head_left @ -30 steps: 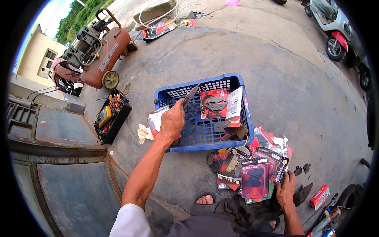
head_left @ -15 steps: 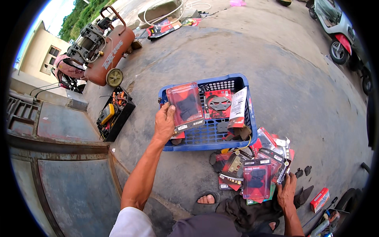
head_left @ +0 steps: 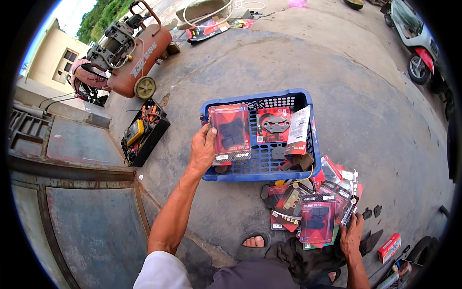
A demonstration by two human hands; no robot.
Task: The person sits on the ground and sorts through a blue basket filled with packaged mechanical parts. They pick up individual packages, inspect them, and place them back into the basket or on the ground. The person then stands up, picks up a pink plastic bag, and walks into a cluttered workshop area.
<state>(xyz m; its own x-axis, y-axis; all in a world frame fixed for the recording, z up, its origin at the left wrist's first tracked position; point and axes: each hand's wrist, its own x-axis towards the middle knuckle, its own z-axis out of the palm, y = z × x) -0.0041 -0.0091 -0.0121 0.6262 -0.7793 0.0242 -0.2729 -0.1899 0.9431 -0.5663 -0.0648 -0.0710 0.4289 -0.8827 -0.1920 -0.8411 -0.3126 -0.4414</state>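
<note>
My left hand [head_left: 202, 150] grips the left edge of a clear and red blister pack of brake pads [head_left: 230, 129], thumb on its front. The pack is tilted over the left part of a blue plastic basket [head_left: 260, 177]. Inside the basket are a red-backed card with a grey brake pad [head_left: 275, 125], a curled white and red packet [head_left: 297, 132] and loose dark pads. My right hand [head_left: 352, 234] is at the right of a pile of packs, its fingers closed at the edge of a black-and-red pack [head_left: 347, 208]. Another blister pack [head_left: 317, 219] lies on top of the pile.
A black tool box [head_left: 154, 139] with a yellow meter stands left of the basket, near a red air compressor [head_left: 139, 60]. Metal panels [head_left: 91, 231] line the left. Loose pads [head_left: 372, 212] and a red box [head_left: 389, 247] lie at right. A scooter [head_left: 418, 48] stands far right.
The view has shifted slightly, so the scene sits a little further right. The pack in my left hand is turned a little more upright. My right hand stays at the pile.
</note>
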